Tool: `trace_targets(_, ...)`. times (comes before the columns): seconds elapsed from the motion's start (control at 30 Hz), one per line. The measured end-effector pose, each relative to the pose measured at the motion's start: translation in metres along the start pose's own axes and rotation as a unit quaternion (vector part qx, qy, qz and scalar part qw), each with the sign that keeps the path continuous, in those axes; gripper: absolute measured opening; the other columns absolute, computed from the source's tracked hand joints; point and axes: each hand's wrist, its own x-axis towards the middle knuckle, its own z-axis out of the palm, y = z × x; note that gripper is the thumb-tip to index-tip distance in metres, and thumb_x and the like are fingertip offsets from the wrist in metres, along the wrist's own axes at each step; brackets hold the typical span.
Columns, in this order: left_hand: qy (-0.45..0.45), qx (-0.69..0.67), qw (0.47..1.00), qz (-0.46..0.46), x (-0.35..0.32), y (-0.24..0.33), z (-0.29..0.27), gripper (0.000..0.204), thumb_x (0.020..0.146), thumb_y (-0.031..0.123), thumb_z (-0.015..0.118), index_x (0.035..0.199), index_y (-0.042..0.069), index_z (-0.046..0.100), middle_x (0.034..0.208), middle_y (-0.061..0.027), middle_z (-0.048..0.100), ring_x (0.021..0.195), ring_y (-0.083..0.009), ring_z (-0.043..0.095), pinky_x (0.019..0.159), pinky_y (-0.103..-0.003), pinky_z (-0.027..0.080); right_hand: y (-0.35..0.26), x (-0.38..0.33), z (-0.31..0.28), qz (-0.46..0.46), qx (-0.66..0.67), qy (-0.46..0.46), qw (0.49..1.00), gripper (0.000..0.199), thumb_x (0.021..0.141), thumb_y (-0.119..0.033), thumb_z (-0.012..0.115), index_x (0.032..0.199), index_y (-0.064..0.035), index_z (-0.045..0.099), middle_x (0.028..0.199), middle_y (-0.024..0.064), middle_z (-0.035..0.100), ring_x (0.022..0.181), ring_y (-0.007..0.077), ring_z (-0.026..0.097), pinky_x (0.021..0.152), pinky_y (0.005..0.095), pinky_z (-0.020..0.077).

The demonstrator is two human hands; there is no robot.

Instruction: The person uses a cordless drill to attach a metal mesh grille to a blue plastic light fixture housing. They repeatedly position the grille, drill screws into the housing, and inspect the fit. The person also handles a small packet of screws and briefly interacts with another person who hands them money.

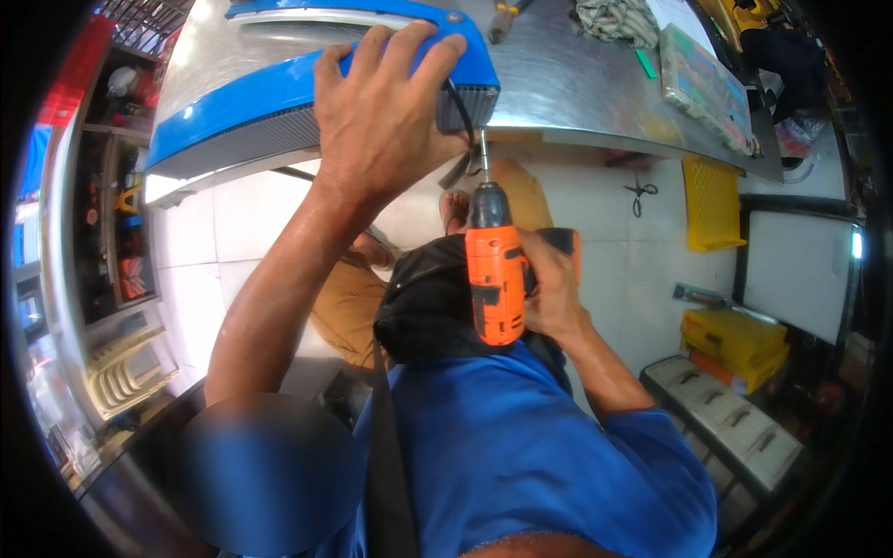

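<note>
A long blue casing (251, 98) with a grey ribbed side lies along the near edge of the metal bench. My left hand (386, 107) grips its right end, fingers spread over the top and thumb down by the end face. In my right hand (555, 288) is an orange and black cordless drill (496, 279), held by its handle. Its long bit (483, 156) points away from me and reaches the casing's near right corner. A black cable (460, 104) hangs by that corner. The exact contact at the bit's tip is too small to make out.
On the metal bench (558, 107) are pliers (504, 20), a crumpled cloth (619, 20) and a clear organizer case (705, 88). Scissors (639, 193) and a yellow basket (712, 205) are at right, above yellow boxes (735, 346) and a drawer unit (726, 418). Shelves (116, 205) stand left.
</note>
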Motion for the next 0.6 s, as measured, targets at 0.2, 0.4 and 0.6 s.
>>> trace_targets(0.2, -0.002, 0.006, 1.000, 0.001, -0.001, -0.001, 0.002, 0.091, 0.054, 0.062, 0.091, 0.131, 0.022, 0.063, 0.130, -0.0017, 0.062, 0.123, -0.0234, 0.058, 0.101, -0.050, 0.038, -0.004, 0.001, -0.001, -0.006, -0.004, 0.001, 1.000, 0.057, 0.071, -0.011, 0.085, 0.123, 0.0031, 0.064, 0.108, 0.0211, 0.072, 0.095, 0.0347, 0.073, 0.085, 0.0408, 0.0577)
trace_targets(0.4, -0.008, 0.001, 1.000, -0.006, -0.001, 0.001, 0.002, 0.093, 0.054, 0.061, 0.092, 0.132, 0.022, 0.062, 0.134, -0.0024, 0.061, 0.125, -0.0236, 0.057, 0.102, -0.050, 0.038, -0.006, 0.002, -0.001, 0.003, 0.034, 0.001, 0.999, 0.053, 0.072, -0.007, 0.083, 0.122, 0.0022, 0.065, 0.106, 0.0205, 0.073, 0.094, 0.0324, 0.074, 0.083, 0.0380, 0.0583)
trace_targets(0.6, -0.015, -0.004, 1.000, 0.003, 0.000, -0.003, 0.000, 0.094, 0.052, 0.060, 0.092, 0.132, 0.021, 0.062, 0.135, -0.0027, 0.061, 0.126, -0.0239, 0.057, 0.102, -0.050, 0.039, -0.013, 0.001, 0.004, 0.040, 0.070, -0.001, 0.997, 0.045, 0.074, -0.005, 0.083, 0.116, 0.0009, 0.066, 0.098, 0.0168, 0.072, 0.087, 0.0295, 0.074, 0.078, 0.0367, 0.0583)
